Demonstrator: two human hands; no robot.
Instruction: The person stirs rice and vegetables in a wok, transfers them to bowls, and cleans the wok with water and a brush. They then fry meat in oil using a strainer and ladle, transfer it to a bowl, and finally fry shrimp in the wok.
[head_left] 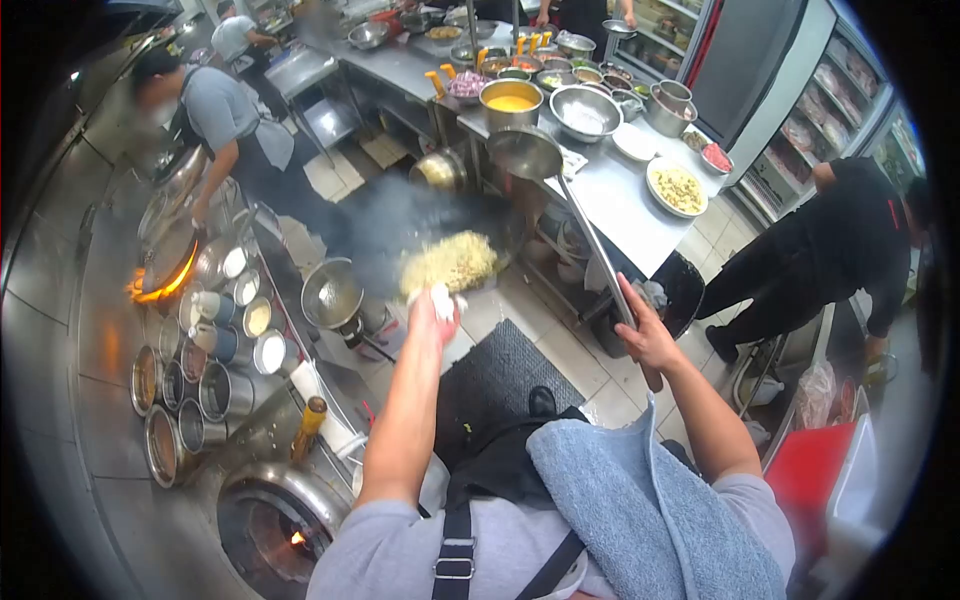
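Left hand (432, 316) was curled tight round a white cloth (451, 301), close to the middle of the view and against the near side of the wok (492, 212). Whether a wok handle lay under that cloth could not be told. Dark and smoking, the wok was held just past the hand, towards twelve o'clock, above the floor (550, 310) and well apart from the near burner (285, 510). Yellow food (448, 262) showed at the wok's near side (too blurred to tell whether it lay on the metal or was in the air).

Right hand (650, 338), out at three o'clock, was closed round the ladle (590, 232) near its lower end, the shaft slanting up so that the bowl hung between twelve and one.

From twelve to two ran the table (650, 238), bearing a pot (510, 104) of yellow liquid, a steel bowl (587, 112) and a plate (677, 187) of yellowish pieces. At nine stood a strainer (332, 293), with more pots (226, 388) beyond it towards eight; the near burner, a small flame inside, sat between seven and eight. One co-worker (225, 110) was at ten, near a larger flame (165, 287); another person (830, 225), in black, bent over between two and three.
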